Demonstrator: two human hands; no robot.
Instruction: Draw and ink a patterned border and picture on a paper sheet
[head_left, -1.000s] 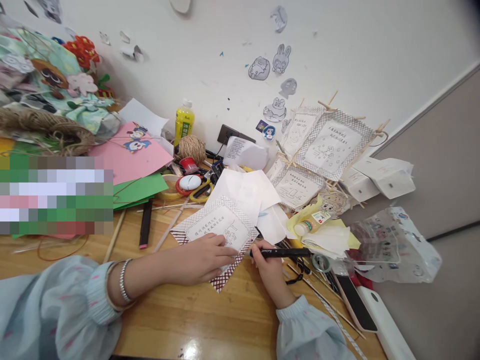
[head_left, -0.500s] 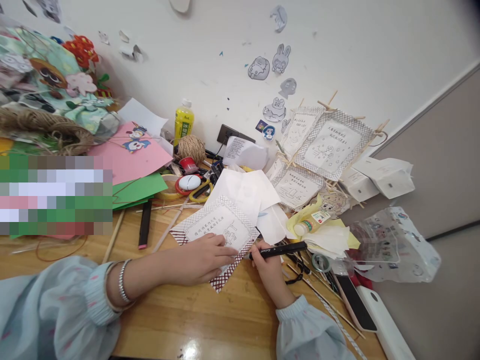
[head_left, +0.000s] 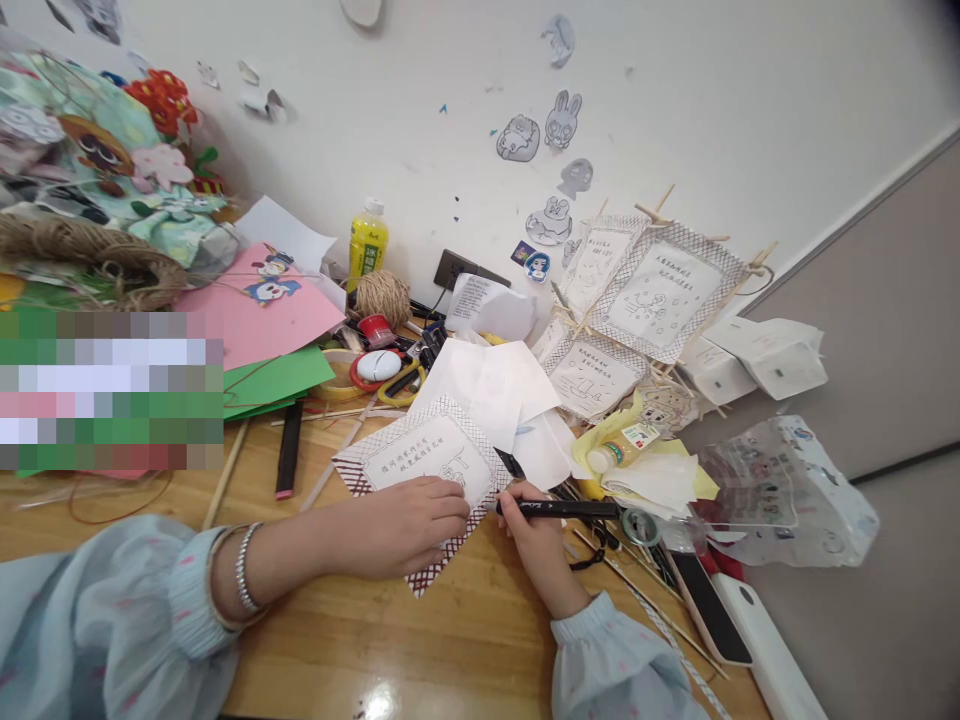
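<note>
A white sheet (head_left: 401,447) with handwriting, a line drawing and a crosshatched border lies at a slant on the table. Dark red lines cover part of that border along its lower edges. My left hand (head_left: 412,522) rests flat across the sheet's lower part, fingers stretched out and side by side, hiding some of the drawing. At the sheet's right edge, my right hand (head_left: 531,530) grips a black marker pen (head_left: 577,509) between thumb and fingers. The pen lies almost level, its tip end toward the border; whether it touches the paper I cannot tell.
Behind the sheet lie loose white papers (head_left: 487,375), yellow-handled scissors (head_left: 403,383) and a twine ball (head_left: 382,298). A stick frame with drawn panels (head_left: 652,290) leans on the wall. Thin sticks (head_left: 652,600) and a phone (head_left: 709,605) are at right; a black marker (head_left: 289,450) lies left.
The sheet has shifted slightly left and toward me. My left hand has moved slightly with it. The marker pen in my right hand has tipped from slanted to nearly level.
</note>
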